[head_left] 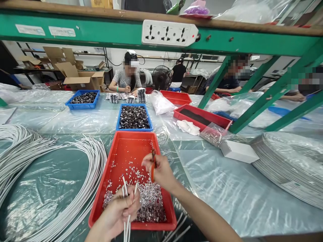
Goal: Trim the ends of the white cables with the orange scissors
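My left hand is closed round a few white cables, their cut ends sticking up above the fingers. To its upper right, my right hand grips orange-handled scissors, whose dark upper part points away from me. Whether the blades are apart I cannot tell. Both hands are over a long red tray. Silvery foil-like scraps are heaped at its near end, and smaller bits are scattered toward the middle.
Coiled white cables lie at left, a large cable coil at right beside a white box. Blue trays of dark parts stand beyond. A green shelf beam with a power strip crosses overhead. Several people sit across.
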Demonstrator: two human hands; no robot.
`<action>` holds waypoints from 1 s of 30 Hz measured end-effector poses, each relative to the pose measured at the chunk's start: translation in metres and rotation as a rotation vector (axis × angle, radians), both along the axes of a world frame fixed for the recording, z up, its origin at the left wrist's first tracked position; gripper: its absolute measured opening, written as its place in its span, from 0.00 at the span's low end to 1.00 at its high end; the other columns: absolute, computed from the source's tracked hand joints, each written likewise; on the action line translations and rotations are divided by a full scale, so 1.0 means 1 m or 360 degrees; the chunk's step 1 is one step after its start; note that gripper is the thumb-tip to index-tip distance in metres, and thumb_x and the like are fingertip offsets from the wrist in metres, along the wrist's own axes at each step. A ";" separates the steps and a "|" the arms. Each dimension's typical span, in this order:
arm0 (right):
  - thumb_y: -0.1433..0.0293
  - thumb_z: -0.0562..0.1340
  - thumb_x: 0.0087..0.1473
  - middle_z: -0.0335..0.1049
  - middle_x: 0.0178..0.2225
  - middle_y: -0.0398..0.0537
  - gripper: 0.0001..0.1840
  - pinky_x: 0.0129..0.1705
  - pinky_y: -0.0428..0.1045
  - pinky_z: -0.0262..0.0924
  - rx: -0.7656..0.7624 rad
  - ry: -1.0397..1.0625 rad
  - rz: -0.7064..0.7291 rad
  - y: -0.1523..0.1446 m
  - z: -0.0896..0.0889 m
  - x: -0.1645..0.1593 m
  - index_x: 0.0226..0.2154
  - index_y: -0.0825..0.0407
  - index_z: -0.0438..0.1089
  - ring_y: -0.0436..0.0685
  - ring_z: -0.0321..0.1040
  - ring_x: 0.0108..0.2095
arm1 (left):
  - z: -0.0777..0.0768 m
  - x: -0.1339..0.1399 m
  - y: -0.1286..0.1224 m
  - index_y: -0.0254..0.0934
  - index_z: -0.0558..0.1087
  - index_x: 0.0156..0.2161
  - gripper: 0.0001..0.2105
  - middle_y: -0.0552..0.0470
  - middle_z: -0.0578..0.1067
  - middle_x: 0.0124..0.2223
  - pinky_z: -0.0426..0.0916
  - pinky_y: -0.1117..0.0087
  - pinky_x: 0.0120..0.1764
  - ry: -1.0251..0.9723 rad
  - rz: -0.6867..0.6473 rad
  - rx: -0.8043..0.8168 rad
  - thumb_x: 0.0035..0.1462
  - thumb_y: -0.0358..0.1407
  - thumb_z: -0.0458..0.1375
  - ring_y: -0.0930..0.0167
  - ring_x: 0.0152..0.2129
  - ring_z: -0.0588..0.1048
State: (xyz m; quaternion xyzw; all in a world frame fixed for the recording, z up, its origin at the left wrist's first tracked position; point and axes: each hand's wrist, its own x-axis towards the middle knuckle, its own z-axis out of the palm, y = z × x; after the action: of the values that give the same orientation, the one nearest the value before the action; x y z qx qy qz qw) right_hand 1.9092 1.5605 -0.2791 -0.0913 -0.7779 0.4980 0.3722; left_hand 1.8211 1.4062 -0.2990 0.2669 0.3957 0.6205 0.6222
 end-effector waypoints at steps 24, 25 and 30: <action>0.65 0.53 0.53 0.60 0.30 0.47 0.24 0.29 0.46 0.52 0.0729 -0.0588 0.0333 0.056 0.024 0.049 0.51 0.59 0.51 0.52 0.56 0.28 | -0.005 -0.007 0.006 0.31 0.60 0.30 0.22 0.58 0.59 0.19 0.44 0.83 0.15 0.0104 0.0695 0.0005 0.37 0.39 0.68 0.83 0.15 0.54; 0.66 0.54 0.51 0.59 0.29 0.48 0.22 0.28 0.45 0.51 0.0685 -0.0654 0.0556 0.045 0.025 0.052 0.47 0.59 0.54 0.51 0.55 0.27 | -0.004 -0.007 0.006 0.31 0.59 0.29 0.24 0.59 0.59 0.18 0.43 0.83 0.14 0.0141 0.0741 -0.0006 0.36 0.41 0.68 0.83 0.14 0.53; 0.63 0.62 0.41 0.62 0.32 0.48 0.28 0.29 0.46 0.51 0.0738 -0.0871 0.0762 0.004 0.022 0.057 0.45 0.57 0.59 0.52 0.57 0.28 | -0.002 -0.002 0.008 0.31 0.58 0.31 0.26 0.59 0.59 0.13 0.42 0.82 0.14 0.0531 0.0911 0.0003 0.39 0.49 0.65 0.82 0.09 0.53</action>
State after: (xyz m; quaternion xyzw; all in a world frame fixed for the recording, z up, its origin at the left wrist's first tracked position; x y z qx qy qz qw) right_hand 1.9659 1.5645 -0.2567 0.0490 -0.9385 0.3398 0.0368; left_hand 1.8187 1.4146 -0.3008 0.2435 0.5505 0.7182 0.3490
